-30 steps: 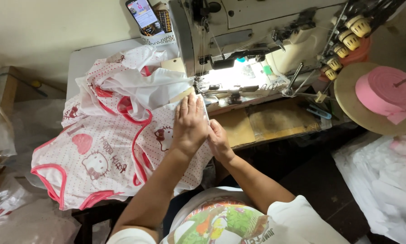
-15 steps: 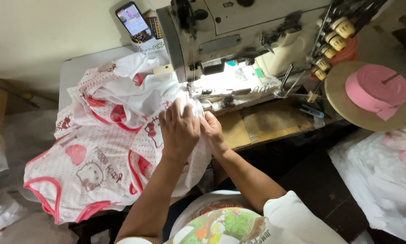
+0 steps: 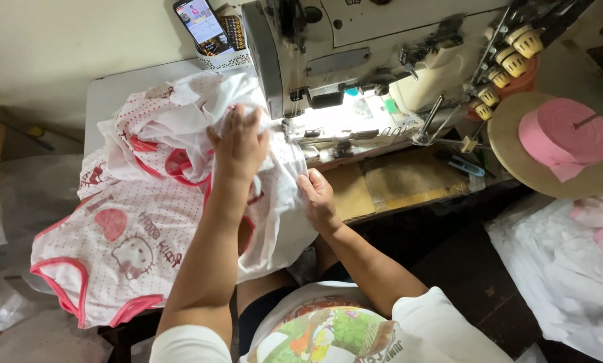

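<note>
Head view, looking down on a sewing station. The left hand (image 3: 237,144) is laid flat, fingers spread, on a bunched white garment (image 3: 274,202) just left of the needle area of the industrial sewing machine (image 3: 355,60); the fabric is pressed down rather than gripped, apparently so that it is kept flat and steady at the lit sewing bed. The right hand (image 3: 317,195) is closed on the near edge of the same garment, thumb and fingers pinched on the cloth, apparently so that the edge can be guided toward the presser foot. The garment is draped from the machine bed over the table edge toward the lap. To the left, a heap of dotted white pieces with pink trim (image 3: 113,235) is spread across the white table (image 3: 106,94), within reach of the left arm. A phone (image 3: 200,23) is propped in a small holder behind the heap. A roll of pink tape (image 3: 567,134) is mounted on a disc at the right, well apart from both hands.
</note>
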